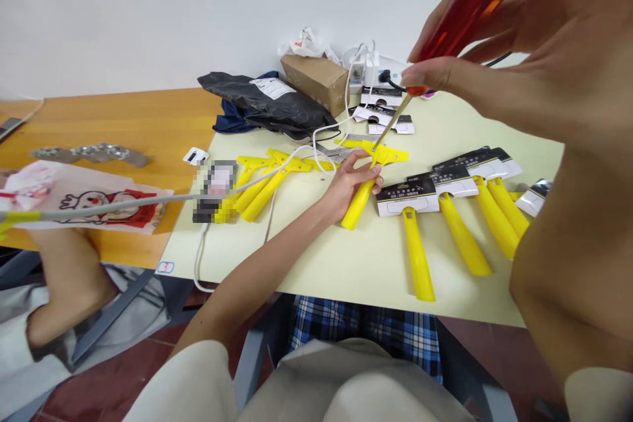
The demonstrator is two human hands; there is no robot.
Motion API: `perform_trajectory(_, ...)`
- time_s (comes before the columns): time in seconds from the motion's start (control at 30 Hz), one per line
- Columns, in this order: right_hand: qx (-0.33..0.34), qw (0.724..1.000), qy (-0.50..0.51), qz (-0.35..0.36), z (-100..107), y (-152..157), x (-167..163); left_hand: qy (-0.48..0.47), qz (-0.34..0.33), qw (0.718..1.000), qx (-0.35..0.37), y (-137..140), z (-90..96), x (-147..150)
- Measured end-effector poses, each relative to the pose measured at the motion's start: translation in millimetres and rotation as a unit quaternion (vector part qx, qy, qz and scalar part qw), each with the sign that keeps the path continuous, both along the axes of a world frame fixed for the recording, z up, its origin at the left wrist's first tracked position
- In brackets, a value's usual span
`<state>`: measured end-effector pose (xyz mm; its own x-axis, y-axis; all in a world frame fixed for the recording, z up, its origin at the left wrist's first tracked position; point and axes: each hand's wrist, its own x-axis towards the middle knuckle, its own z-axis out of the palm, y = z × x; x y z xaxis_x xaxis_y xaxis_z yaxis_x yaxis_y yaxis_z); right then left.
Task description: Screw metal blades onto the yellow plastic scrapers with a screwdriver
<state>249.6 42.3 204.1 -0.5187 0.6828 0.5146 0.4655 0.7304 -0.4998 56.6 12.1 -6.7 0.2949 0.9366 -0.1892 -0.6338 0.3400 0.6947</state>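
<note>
"Two plastics stood out; what were they like?"

"Smooth, opaque yellow in the T-shaped scraper (359, 206), and glossy, see-through red in the handle of the screwdriver (462, 10), whose slim metal shaft was round and straight"

"Where was that scraper, and how did it point?"

"Over the middle of the pale tabletop (341, 270), left of the carded scrapers (418, 264); its long axis ran from the crosswise head at the far end to the grip, which slanted toward the near edge and a little left. The shaft slanted down leftward to the head"

"And the hands?"

"The left hand (349, 184) was closed around the neck just below the head; the right hand (558, 59) pinched the handle's lower end between thumb and finger, other fingers loosely curved"
</note>
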Motion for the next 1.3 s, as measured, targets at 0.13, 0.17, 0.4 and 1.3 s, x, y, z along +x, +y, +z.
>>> perform_trajectory(0.13,0.075,0.994,-0.076,-0.036,-2.2,4.4,-2.9,-0.006,0.003,1.000,-0.023,-0.7,3.3,0.5)
perform_trajectory(0.17,0.090,0.992,-0.083,-0.038,-3.5,5.2,-4.5,-0.013,0.004,1.000,-0.027,-0.5,3.9,0.1)
perform_trajectory(0.4,0.070,0.996,-0.049,0.007,-6.9,8.0,-20.6,-0.082,0.027,0.995,-0.051,3.6,4.3,-6.4)
perform_trajectory(1.3,0.076,0.996,-0.029,0.025,-8.5,-2.9,-50.3,-0.059,0.055,0.997,-0.018,4.9,1.9,-6.9)
